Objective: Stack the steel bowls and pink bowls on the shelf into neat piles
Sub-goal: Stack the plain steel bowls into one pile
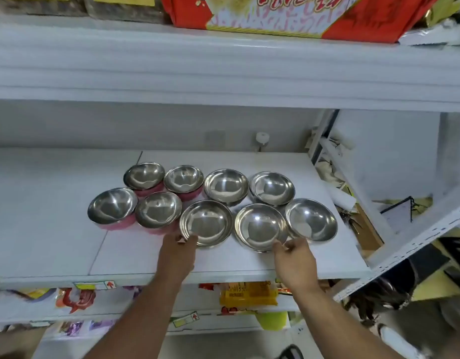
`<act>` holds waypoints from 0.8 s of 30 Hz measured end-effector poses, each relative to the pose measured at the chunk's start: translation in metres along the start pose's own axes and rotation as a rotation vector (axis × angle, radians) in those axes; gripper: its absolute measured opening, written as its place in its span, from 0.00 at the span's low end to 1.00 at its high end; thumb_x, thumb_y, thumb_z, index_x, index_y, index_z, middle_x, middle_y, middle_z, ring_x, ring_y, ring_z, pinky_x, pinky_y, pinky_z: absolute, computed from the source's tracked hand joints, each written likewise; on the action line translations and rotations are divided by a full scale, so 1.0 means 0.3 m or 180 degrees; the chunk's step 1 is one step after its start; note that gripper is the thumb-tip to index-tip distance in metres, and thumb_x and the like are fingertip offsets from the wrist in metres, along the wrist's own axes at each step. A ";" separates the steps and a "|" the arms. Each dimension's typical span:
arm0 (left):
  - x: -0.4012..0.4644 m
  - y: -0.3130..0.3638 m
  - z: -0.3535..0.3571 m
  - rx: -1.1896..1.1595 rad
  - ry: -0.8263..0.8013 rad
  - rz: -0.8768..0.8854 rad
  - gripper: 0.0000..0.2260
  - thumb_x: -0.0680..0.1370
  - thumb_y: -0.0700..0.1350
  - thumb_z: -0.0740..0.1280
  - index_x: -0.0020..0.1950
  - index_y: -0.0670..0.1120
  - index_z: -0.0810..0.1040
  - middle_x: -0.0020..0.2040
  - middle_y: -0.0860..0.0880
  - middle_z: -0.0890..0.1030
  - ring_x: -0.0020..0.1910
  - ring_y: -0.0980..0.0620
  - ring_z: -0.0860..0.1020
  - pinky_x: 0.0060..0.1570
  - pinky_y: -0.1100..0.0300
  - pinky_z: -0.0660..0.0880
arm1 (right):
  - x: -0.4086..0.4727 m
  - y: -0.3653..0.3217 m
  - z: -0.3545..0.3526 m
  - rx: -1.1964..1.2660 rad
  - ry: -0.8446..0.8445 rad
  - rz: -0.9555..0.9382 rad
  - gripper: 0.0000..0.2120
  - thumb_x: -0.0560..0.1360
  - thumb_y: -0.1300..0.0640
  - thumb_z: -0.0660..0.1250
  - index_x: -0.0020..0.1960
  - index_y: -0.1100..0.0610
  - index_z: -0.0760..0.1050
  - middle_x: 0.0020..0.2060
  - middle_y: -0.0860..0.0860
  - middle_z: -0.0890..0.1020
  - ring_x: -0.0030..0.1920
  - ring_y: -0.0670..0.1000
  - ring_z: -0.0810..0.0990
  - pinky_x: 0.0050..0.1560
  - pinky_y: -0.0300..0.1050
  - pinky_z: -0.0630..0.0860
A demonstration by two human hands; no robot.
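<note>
Two hands are reaching onto the white shelf point(135, 255). Fingers point(191, 239) of the left hand point(178, 251) are pinching the near rim of a steel bowl point(206, 222), thumb on the rim's inside edge. Fingers point(292, 246) of the right hand point(295, 260) are curling loosely around the near rim of the next steel bowl point(261, 227), touching it; whether they are gripping it I cannot tell.

Five plain steel bowls are sitting upright on the shelf: those two in front, a third point(311, 219) just right of them, and two behind point(226, 186) point(272, 188). Four pink bowls with steel insides are clustering at the left, rims touching: two in back point(144, 176) point(183, 179), two in front point(112, 207) point(158, 210). All nine are lying singly, none nested, and every one is showing an empty, shiny interior.

Above, a red and white carton point(275, 14) is resting on the upper shelf point(223, 68).
</note>
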State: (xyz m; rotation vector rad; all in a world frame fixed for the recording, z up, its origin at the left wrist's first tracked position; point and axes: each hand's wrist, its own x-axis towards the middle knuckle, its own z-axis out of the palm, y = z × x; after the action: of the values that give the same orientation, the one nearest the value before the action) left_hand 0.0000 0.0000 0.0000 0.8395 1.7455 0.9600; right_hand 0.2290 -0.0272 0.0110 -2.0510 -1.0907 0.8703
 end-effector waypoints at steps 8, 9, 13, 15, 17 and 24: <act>0.040 0.013 0.029 -0.0626 -0.0167 -0.0412 0.09 0.80 0.40 0.63 0.60 0.47 0.75 0.47 0.43 0.82 0.42 0.41 0.83 0.44 0.47 0.84 | 0.043 0.011 0.020 0.1010 -0.0665 0.0865 0.14 0.81 0.55 0.59 0.57 0.66 0.76 0.35 0.61 0.86 0.21 0.47 0.78 0.23 0.37 0.71; 0.042 0.009 0.029 -0.0636 -0.0192 -0.0412 0.09 0.80 0.40 0.63 0.60 0.48 0.75 0.48 0.43 0.82 0.44 0.41 0.84 0.42 0.48 0.84 | 0.046 0.006 0.023 0.1199 -0.0735 0.0921 0.13 0.82 0.57 0.59 0.57 0.66 0.76 0.36 0.60 0.86 0.21 0.46 0.79 0.21 0.36 0.72; 0.052 -0.004 0.029 -0.0629 -0.0140 -0.0443 0.11 0.81 0.41 0.63 0.62 0.47 0.74 0.52 0.42 0.83 0.47 0.40 0.86 0.38 0.52 0.83 | 0.065 0.005 0.040 0.1643 -0.0763 0.1092 0.10 0.81 0.63 0.62 0.57 0.66 0.78 0.44 0.62 0.88 0.37 0.53 0.89 0.32 0.39 0.82; 0.051 -0.005 0.024 -0.0634 -0.0149 -0.0461 0.11 0.80 0.41 0.63 0.63 0.47 0.74 0.53 0.40 0.83 0.47 0.40 0.86 0.36 0.54 0.83 | 0.069 0.009 0.041 0.1498 -0.0691 0.1033 0.10 0.79 0.64 0.62 0.54 0.67 0.80 0.41 0.62 0.89 0.40 0.55 0.89 0.34 0.41 0.83; 0.051 -0.005 0.021 -0.0655 -0.0174 -0.0453 0.12 0.80 0.40 0.62 0.63 0.49 0.75 0.53 0.40 0.83 0.46 0.40 0.86 0.35 0.54 0.82 | 0.067 0.008 0.033 0.1439 -0.0604 0.0997 0.10 0.79 0.64 0.62 0.52 0.68 0.80 0.39 0.63 0.88 0.39 0.56 0.89 0.35 0.42 0.84; 0.036 -0.009 0.016 -0.0588 -0.0180 -0.0342 0.10 0.81 0.38 0.61 0.59 0.49 0.75 0.50 0.41 0.83 0.46 0.38 0.86 0.40 0.50 0.84 | 0.033 -0.038 -0.030 0.1674 -0.0358 0.0697 0.08 0.80 0.60 0.63 0.52 0.62 0.79 0.35 0.58 0.88 0.35 0.52 0.88 0.40 0.45 0.85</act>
State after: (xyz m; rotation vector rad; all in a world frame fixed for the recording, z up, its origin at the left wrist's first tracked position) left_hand 0.0007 0.0091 -0.0080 0.6419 1.6091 0.9988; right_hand 0.2353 -0.0156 0.0227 -1.7064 -0.6069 1.2440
